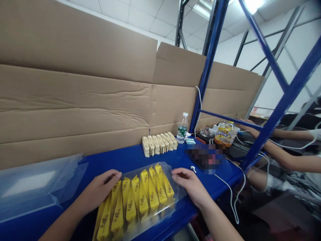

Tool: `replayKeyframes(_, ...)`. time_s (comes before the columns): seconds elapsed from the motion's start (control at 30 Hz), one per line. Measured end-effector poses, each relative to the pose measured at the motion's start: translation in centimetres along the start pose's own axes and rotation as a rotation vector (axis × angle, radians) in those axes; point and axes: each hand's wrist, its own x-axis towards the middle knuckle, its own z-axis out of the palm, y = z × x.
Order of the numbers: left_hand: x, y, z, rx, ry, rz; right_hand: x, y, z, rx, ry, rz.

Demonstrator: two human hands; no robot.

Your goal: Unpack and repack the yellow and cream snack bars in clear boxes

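A clear plastic tray or sleeve [167, 211] lies at the near edge of the blue table, with several yellow packets [144, 197] standing in slanted rows inside it. At its left side my left hand [104, 187] has thumb and fingers closed on the plastic rim. My right hand [188, 182] pinches the right upper corner of the same plastic. Behind the tray, a row of several cream-coloured packets [159, 144] stands on the table, touched by neither hand.
Clear plastic trays [37, 184] lie at left on the blue table [110, 160]. Bottle [182, 129], earbud [193, 169], blurred phone-like object [205, 159] and white cables are at right, near blue rack posts. Cardboard stands behind. Another person's arms [283, 155] show far right.
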Motion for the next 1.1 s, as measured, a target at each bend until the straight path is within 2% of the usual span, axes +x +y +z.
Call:
replayKeyframes(0.1, 0.0, 0.3, 0.1, -0.01, -0.015, -0.034, -0.6, 0.0, -1.1, -0.168, 0.004, -0.096)
replayKeyframes(0.17, 0.0, 0.3, 0.1, -0.004, -0.022, -0.037, -1.6, 0.0, -1.6, -0.219, -0.046, -0.081)
replayKeyframes(0.37, -0.1, 0.8, -0.1, 0.04, 0.005, -0.06, -4.8, 0.3, -3.0, -0.18, -0.035, -0.014)
replayKeyframes(0.5, -0.3, 1.4, -0.1, 0.049, 0.018, -0.075, -6.3, 0.1, -3.8, -0.14, -0.148, 0.02)
replayKeyframes(0.67, -0.5, 1.7, -0.1, 0.048, 0.032, -0.091, -7.7, -0.1, -2.7, -0.13, -0.232, 0.097)
replayKeyframes(0.8, -0.5, 1.8, 0.0, 0.041, 0.039, -0.06, -7.8, 0.4, -1.2, -0.191, -0.137, 0.234)
replayKeyframes(1.0, -0.6, 1.8, 0.1, 0.038, 0.07, -0.013, -7.4, 1.3, 0.1, -0.3, -0.129, 0.127)
replayKeyframes(1.1, -0.6, 1.7, 0.1, 0.039, 0.061, -0.001, -7.4, 1.9, 0.6, -0.331, -0.05, 0.056)
